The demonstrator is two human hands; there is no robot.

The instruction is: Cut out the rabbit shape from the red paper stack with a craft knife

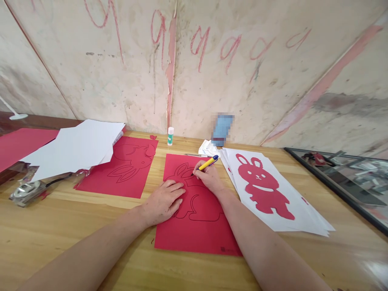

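A sheet of red paper (182, 238) lies on the wooden table in front of me, with a rabbit outline drawn on it in dark lines. My left hand (165, 201) rests flat on the sheet's left side, fingers stretched over part of the drawing. In my right hand (209, 176) is a yellow pen (208, 163) with a blue end, its tip down at the rabbit's ears. To the left is a second red sheet (130, 188) with a rabbit outline. A red rabbit cutout (265, 190) lies on white paper at the right.
White sheets (79, 145) are heaped at the left, near a tape measure (27, 192). A glue stick (170, 136) stands by the wall, beside a crumpled white tissue (207, 148) and a blurred blue object (222, 128). A black-framed glass panel (342, 182) borders the right.
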